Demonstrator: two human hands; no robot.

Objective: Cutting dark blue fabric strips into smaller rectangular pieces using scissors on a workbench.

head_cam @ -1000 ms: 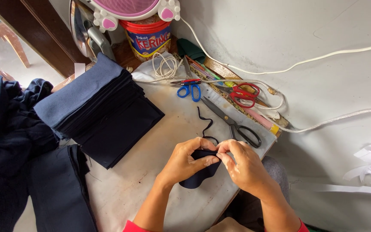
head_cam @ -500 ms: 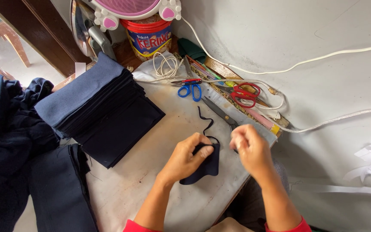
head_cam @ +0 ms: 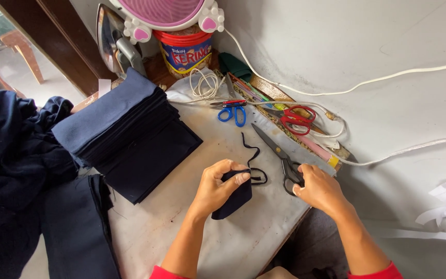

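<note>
Left hand [head_cam: 218,188] pinches the folded dark cloth piece [head_cam: 233,199] between thumb and fingers; right hand [head_cam: 318,188] closes on the black scissors [head_cam: 280,155].

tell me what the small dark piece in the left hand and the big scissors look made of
Dark piece: soft woven or knit fabric, matte navy; it folds limply in the left hand, with a thin black strap trailing off.
Big scissors: blades look like dull grey metal, with dark handles, probably coated or plastic, under the right hand.
</note>
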